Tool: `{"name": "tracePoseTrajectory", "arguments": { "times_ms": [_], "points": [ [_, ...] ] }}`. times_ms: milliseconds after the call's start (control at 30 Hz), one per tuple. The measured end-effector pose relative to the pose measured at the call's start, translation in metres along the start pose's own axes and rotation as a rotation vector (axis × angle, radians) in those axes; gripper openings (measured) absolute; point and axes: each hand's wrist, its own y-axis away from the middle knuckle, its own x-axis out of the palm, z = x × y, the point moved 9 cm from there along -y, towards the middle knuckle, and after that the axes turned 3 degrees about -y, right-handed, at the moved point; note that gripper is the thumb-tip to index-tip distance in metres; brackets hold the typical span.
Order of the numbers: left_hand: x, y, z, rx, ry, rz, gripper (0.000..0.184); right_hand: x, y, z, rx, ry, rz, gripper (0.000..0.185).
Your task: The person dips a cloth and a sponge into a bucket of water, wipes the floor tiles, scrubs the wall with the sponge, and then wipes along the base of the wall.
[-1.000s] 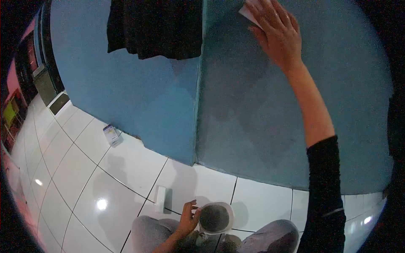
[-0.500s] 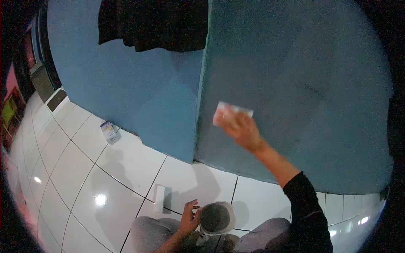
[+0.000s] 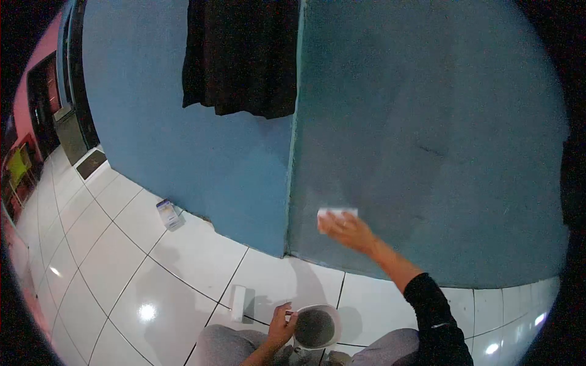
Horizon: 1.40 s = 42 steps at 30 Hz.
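Note:
Low on the darker blue-grey wall (image 3: 390,152), near the corner, my right hand (image 3: 347,232) holds a white block (image 3: 337,212) flat against the surface. The fingers lie over the block, slightly blurred. Between my knees a white container (image 3: 335,317) with grey contents (image 3: 314,327) stands on the floor. My left hand (image 3: 281,324) is at its left rim, with fingers curled; whether they grip the rim is hard to tell.
A white block-shaped item (image 3: 238,303) stands on the tiles (image 3: 183,287) left of the container. A small box (image 3: 166,212) is by the lighter blue wall (image 3: 201,165). Dark cloth (image 3: 241,61) hangs left of the corner. A yellow-green chair (image 3: 17,165) is far left.
My right hand has moved with the white block from high on the wall down and left, to near its base. My left hand remains beside the container. The view has tilted up slightly.

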Motion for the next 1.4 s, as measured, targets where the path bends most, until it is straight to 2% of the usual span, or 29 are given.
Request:
{"name": "tracePoseTrajectory", "arguments": {
  "times_ms": [67, 100, 133, 167, 200, 267, 333, 400, 467, 567, 767, 833, 900, 1033, 1067, 1133, 1200, 1233, 1267, 1300, 1367, 1400],
  "points": [
    [0.001, -0.001, 0.000, 0.001, 0.014, 0.014, 0.040, -0.042, -0.020, -0.071, 0.142, 0.154, -0.119, 0.044],
    [0.000, -0.001, 0.000, -0.022, -0.007, 0.021, 0.040, -0.047, -0.022, -0.123, 0.317, -0.118, -0.037, 0.046],
    [0.001, -0.001, -0.001, -0.047, -0.026, 0.030, 0.040, -0.064, -0.028, -0.176, 0.472, 0.016, -0.022, 0.045],
    [0.003, -0.001, -0.001, -0.050, -0.027, 0.043, 0.040, -0.094, -0.026, -0.227, 0.560, -0.068, -0.230, 0.046],
    [0.001, -0.001, 0.000, -0.075, -0.012, 0.025, 0.040, -0.137, -0.036, -0.254, 0.447, 0.209, -0.346, 0.044],
    [0.004, 0.001, 0.004, -0.107, 0.010, 0.024, 0.040, -0.169, -0.052, -0.283, 0.399, 0.346, -0.344, 0.043],
    [0.005, -0.003, -0.002, -0.081, 0.067, 0.042, 0.041, -0.161, -0.046, -0.280, 0.445, 0.300, -0.371, 0.041],
    [0.009, -0.002, -0.003, -0.147, 0.032, 0.079, 0.041, -0.147, -0.038, -0.269, 0.497, 0.249, -0.404, 0.040],
    [0.004, 0.000, -0.011, -0.063, -0.017, 0.063, 0.041, -0.129, -0.025, -0.241, 0.554, 0.208, -0.445, 0.042],
    [0.001, 0.003, -0.008, -0.064, -0.035, 0.064, 0.041, -0.088, -0.010, -0.189, 0.549, 0.119, -0.342, 0.040],
    [-0.009, 0.005, -0.019, -0.022, -0.102, 0.009, 0.035, -0.012, 0.028, -0.046, 0.265, 0.030, -0.023, 0.052],
    [-0.010, 0.006, -0.018, -0.022, -0.131, 0.016, 0.039, 0.019, 0.050, 0.011, 0.200, -0.127, 0.174, 0.049],
    [-0.010, 0.007, -0.011, -0.026, -0.169, 0.020, 0.043, 0.045, 0.079, 0.061, 0.079, -0.273, 0.274, 0.047],
    [-0.010, 0.009, -0.007, -0.046, -0.164, 0.010, 0.043, 0.041, 0.082, 0.065, -0.026, -0.254, 0.196, 0.044],
    [-0.013, 0.009, -0.007, -0.036, -0.167, 0.008, 0.043, 0.039, 0.082, 0.057, -0.021, -0.244, 0.192, 0.044],
    [-0.011, 0.009, -0.010, -0.018, -0.192, 0.025, 0.043, 0.011, 0.070, 0.009, 0.083, 0.121, 0.125, 0.045],
    [-0.007, 0.008, -0.007, -0.061, -0.141, 0.054, 0.043, -0.021, 0.056, -0.052, 0.185, 0.064, -0.014, 0.048],
    [-0.005, 0.008, -0.008, -0.061, -0.134, 0.060, 0.043, -0.045, 0.054, -0.095, 0.334, -0.104, -0.117, 0.049],
    [-0.004, 0.008, -0.007, -0.062, -0.129, 0.067, 0.042, -0.072, 0.046, -0.145, 0.526, -0.064, -0.159, 0.050],
    [-0.002, 0.007, -0.005, -0.068, -0.132, 0.082, 0.042, -0.093, 0.047, -0.191, 0.644, 0.046, -0.425, 0.049],
    [0.001, 0.009, 0.002, -0.088, -0.178, 0.090, 0.041, -0.142, 0.030, -0.259, 0.676, 0.429, -0.359, 0.045],
    [0.004, 0.010, -0.001, -0.097, -0.177, 0.114, 0.041, -0.161, 0.025, -0.287, 0.721, 0.435, -0.434, 0.044]
  ]
}}
